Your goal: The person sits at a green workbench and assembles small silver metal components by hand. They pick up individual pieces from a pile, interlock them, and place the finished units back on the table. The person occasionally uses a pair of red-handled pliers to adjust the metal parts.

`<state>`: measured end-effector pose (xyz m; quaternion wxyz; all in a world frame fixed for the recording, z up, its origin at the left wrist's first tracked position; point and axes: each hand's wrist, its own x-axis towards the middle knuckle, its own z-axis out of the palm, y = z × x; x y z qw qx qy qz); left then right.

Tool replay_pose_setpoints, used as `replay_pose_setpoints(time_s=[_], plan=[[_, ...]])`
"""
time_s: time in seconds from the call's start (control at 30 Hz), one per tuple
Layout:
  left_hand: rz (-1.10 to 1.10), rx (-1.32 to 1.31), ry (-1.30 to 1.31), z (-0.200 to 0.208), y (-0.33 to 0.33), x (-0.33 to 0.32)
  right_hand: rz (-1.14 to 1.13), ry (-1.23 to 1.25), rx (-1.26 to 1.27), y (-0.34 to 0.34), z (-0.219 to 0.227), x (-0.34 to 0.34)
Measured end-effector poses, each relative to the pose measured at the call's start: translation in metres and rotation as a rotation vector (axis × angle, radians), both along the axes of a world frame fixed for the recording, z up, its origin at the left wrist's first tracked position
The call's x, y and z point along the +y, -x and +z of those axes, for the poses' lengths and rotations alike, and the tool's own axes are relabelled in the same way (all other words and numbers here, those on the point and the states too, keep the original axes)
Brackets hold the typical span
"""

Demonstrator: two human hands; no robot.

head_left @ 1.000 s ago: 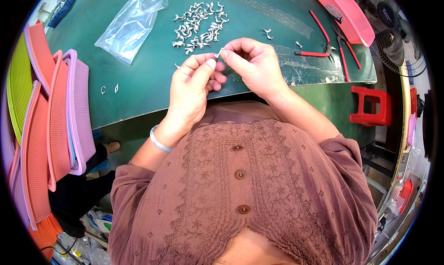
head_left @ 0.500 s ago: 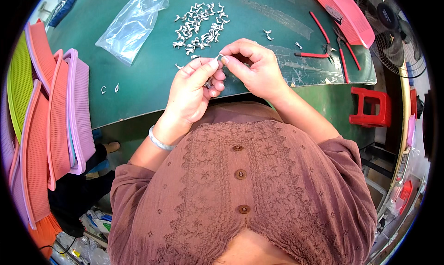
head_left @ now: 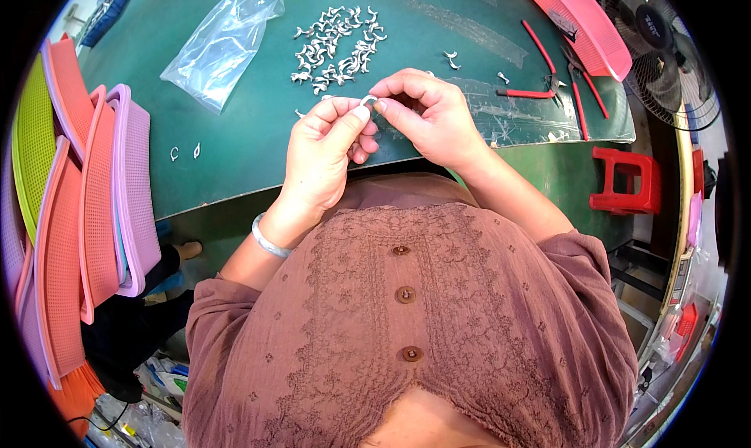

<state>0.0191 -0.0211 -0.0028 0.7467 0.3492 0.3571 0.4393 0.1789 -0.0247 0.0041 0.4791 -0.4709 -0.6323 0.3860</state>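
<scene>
Between my two hands, over the near edge of the green table, is a small curved silver metal piece (head_left: 368,100). My left hand (head_left: 328,139) pinches one end of it between thumb and forefinger, the other fingers curled in. My right hand (head_left: 422,112) pinches the other end with thumb and forefinger. Just beyond my hands lies a loose cluster of similar curved metal pieces (head_left: 338,48). Another curved piece (head_left: 451,59) and a smaller metal bit (head_left: 503,77) lie to the right. Two thin pieces, an open ring (head_left: 174,154) and a narrow loop (head_left: 197,150), rest at the left.
Red-handled pliers (head_left: 540,94) and a second red-handled pair (head_left: 583,80) lie right, by a pink basket (head_left: 583,26). A fan (head_left: 655,34) stands beyond. A clear plastic bag (head_left: 223,45) lies far left. Stacked plastic baskets (head_left: 134,174) line the left; a red stool (head_left: 626,180) stands right.
The curved piece between my fingertips has turned and now shows more of its arc. My right hand has shifted very slightly; the things on the table have not moved.
</scene>
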Motion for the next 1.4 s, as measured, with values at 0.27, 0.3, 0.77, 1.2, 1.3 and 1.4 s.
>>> replay_pose_setpoints(time_s=[0.27,0.3,0.77,1.2,1.3,1.4], plan=[[-0.004,-0.019,0.011,0.001,0.001,0.001,0.015,0.142,0.175,-0.003,-0.005,0.002],[-0.013,-0.05,0.031,0.0,0.002,0.002,0.023,0.221,0.238,-0.004,0.0,0.002],[-0.059,-0.198,0.122,-0.004,0.005,0.011,0.054,0.352,0.427,-0.004,0.007,0.001],[-0.036,-0.103,0.073,-0.001,-0.001,0.006,-0.02,0.12,0.109,0.002,0.0,-0.004],[-0.024,-0.082,0.065,0.001,-0.003,0.005,-0.017,0.163,0.068,0.001,0.006,-0.004],[-0.02,-0.068,0.052,0.001,-0.004,0.004,-0.011,0.196,0.068,0.0,0.007,-0.003]])
